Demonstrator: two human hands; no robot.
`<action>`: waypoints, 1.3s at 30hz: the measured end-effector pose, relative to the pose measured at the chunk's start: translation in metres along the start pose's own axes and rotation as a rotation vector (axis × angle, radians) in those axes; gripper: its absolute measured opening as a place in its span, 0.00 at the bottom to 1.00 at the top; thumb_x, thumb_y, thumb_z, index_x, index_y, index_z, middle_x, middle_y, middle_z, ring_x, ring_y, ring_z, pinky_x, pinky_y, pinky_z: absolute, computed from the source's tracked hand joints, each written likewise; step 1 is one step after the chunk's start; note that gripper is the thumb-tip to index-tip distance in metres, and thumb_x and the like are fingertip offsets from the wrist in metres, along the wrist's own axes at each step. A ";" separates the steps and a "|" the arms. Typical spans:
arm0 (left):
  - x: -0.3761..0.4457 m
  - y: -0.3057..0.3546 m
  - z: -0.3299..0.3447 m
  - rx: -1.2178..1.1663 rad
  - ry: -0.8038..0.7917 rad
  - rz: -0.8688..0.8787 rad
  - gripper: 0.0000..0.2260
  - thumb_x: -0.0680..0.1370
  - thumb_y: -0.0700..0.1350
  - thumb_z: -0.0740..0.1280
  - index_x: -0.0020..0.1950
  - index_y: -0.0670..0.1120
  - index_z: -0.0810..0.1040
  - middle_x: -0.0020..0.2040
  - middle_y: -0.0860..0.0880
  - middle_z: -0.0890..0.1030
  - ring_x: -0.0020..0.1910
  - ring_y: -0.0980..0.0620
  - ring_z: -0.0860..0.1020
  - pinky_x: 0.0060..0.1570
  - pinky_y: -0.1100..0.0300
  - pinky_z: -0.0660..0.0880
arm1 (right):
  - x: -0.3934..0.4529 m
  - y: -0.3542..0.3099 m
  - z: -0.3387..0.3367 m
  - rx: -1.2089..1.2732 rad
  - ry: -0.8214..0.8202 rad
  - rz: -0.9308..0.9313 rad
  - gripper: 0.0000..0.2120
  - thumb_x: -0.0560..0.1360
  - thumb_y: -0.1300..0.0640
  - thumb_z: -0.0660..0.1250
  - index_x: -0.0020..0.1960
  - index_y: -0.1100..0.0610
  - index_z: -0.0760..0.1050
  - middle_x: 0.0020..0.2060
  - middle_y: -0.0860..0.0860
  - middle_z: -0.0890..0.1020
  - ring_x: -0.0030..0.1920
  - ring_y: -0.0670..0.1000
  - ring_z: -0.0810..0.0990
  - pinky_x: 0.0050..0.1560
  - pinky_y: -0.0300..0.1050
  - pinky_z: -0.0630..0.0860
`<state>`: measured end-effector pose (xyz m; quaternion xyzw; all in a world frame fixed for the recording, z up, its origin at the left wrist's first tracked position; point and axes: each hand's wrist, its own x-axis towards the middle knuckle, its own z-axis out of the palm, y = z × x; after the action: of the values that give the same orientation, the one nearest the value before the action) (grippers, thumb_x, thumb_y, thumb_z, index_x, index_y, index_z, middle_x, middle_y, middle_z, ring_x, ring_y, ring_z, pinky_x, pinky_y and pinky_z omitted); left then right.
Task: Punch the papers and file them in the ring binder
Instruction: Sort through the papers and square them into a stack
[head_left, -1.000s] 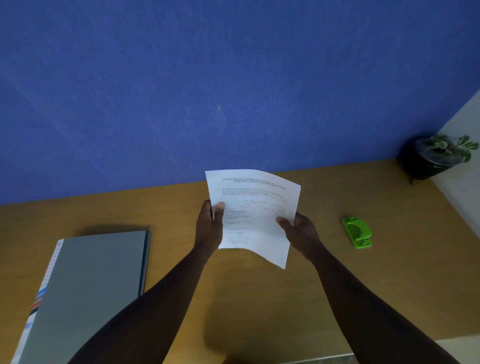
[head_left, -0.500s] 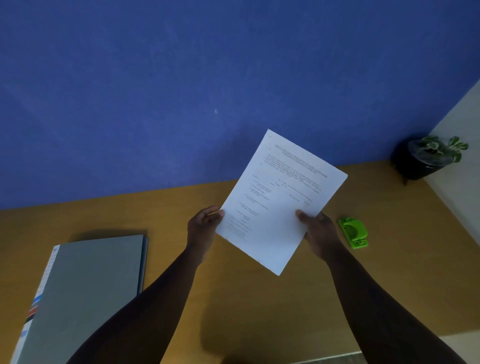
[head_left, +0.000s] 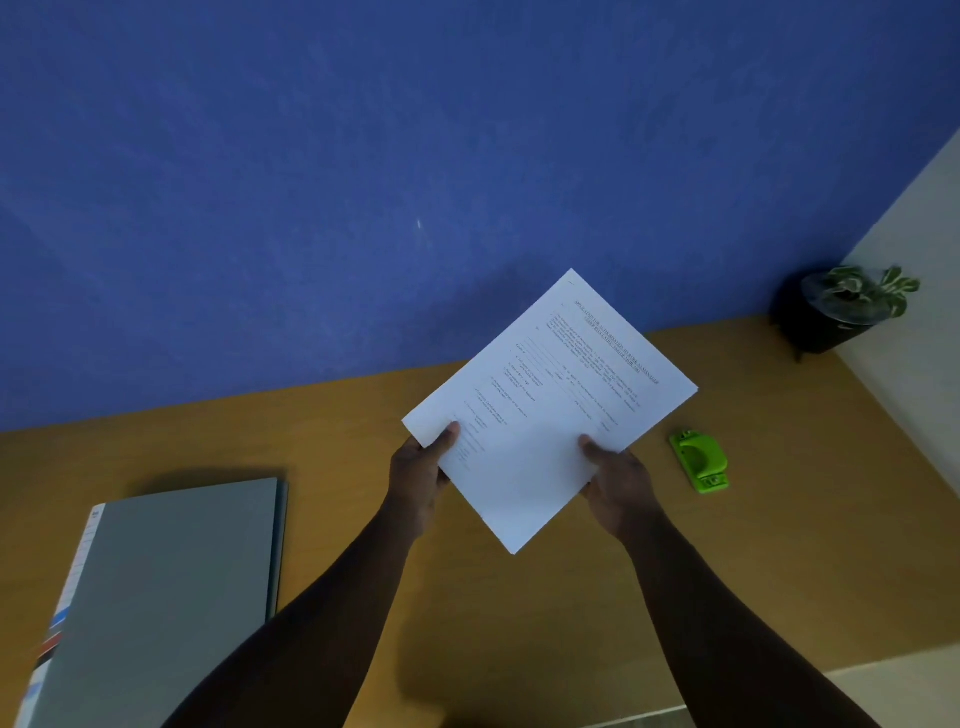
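Note:
I hold a thin stack of white printed papers (head_left: 545, 410) in the air above the middle of the wooden desk, turned clockwise so one corner points down. My left hand (head_left: 418, 475) pinches the papers at their left corner, thumb on top. My right hand (head_left: 618, 480) grips their lower right edge, thumb on the printed face. A closed grey ring binder (head_left: 161, 592) lies flat on the desk at the left. A small green hole punch (head_left: 701, 460) sits on the desk just right of my right hand.
The wooden desk (head_left: 519, 613) meets a blue wall (head_left: 363, 182) at the back. A small potted plant in a black pot (head_left: 841, 312) stands in the far right corner. A pale wall (head_left: 914, 364) borders the desk on the right.
The papers have turned clockwise from nearly upright to a diagonal tilt. My left hand, briefly only touching the edge, now pinches the left corner again. Binder and punch have not moved.

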<state>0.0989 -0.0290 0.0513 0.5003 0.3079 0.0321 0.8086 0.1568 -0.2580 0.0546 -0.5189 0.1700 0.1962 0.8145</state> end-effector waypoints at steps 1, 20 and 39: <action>0.000 -0.002 0.001 0.022 -0.007 0.002 0.16 0.76 0.44 0.73 0.63 0.46 0.78 0.58 0.47 0.84 0.57 0.47 0.81 0.51 0.49 0.81 | 0.000 0.002 0.001 0.014 -0.015 0.007 0.19 0.76 0.64 0.69 0.65 0.53 0.73 0.61 0.55 0.80 0.61 0.60 0.79 0.60 0.64 0.76; 0.015 0.017 -0.054 0.324 0.017 -0.005 0.12 0.77 0.43 0.72 0.60 0.45 0.80 0.57 0.47 0.84 0.56 0.44 0.82 0.59 0.43 0.77 | 0.005 -0.004 -0.024 -0.147 0.088 0.081 0.17 0.74 0.63 0.71 0.62 0.58 0.75 0.56 0.55 0.82 0.57 0.57 0.80 0.48 0.50 0.80; 0.006 0.029 -0.071 0.486 -0.119 0.044 0.11 0.77 0.43 0.72 0.59 0.45 0.81 0.53 0.49 0.86 0.51 0.49 0.85 0.46 0.57 0.80 | -0.001 0.002 -0.029 -0.816 -0.022 -0.005 0.10 0.77 0.58 0.69 0.58 0.54 0.79 0.51 0.48 0.84 0.47 0.51 0.84 0.48 0.49 0.82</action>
<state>0.0734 0.0431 0.0504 0.6877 0.2474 -0.0548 0.6803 0.1533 -0.2842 0.0416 -0.7977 0.0684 0.2512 0.5440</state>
